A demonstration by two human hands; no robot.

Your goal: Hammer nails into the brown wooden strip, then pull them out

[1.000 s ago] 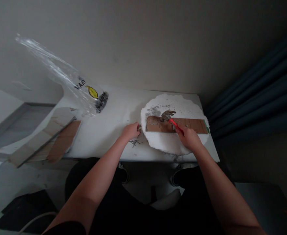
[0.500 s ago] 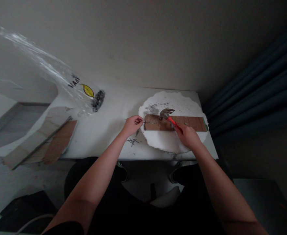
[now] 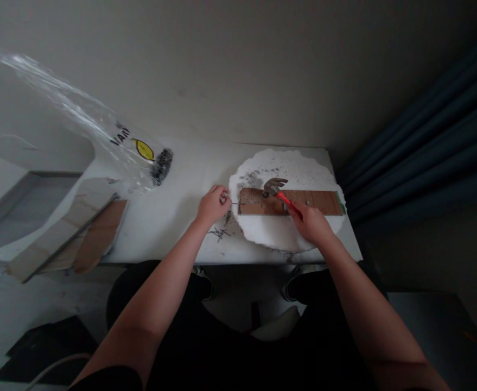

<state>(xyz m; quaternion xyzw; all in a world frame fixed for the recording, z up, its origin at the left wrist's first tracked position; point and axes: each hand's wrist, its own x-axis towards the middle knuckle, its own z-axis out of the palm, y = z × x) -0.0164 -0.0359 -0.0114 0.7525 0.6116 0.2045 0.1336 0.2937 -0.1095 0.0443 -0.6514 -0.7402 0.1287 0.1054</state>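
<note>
My right hand [image 3: 313, 224] is closed around the red handle of a claw hammer [image 3: 277, 187], its metal head over a brown strip of board [image 3: 319, 201]. The strip's left part is covered with many small holes or dots. Beneath it lies a round white slab [image 3: 271, 231] with a ragged edge and grey specks. Just left of the slab, my left hand [image 3: 214, 205] has its fingers pinched together. A thin dark nail [image 3: 235, 203] sticks out from them toward the strip's left end. Loose nails [image 3: 220, 232] lie in a small pile below that hand.
A clear plastic bag [image 3: 136, 157] with a yellow print and dark contents stands on the white table [image 3: 173, 217]. Cardboard pieces [image 3: 100, 233] lie at the table's left end. A wall rises behind, and a dark curtain [image 3: 425, 136] hangs on the right.
My left hand has drawn back slightly left from the strip's end, and the nail shows more clearly. My right hand and the hammer stay nearly in place.
</note>
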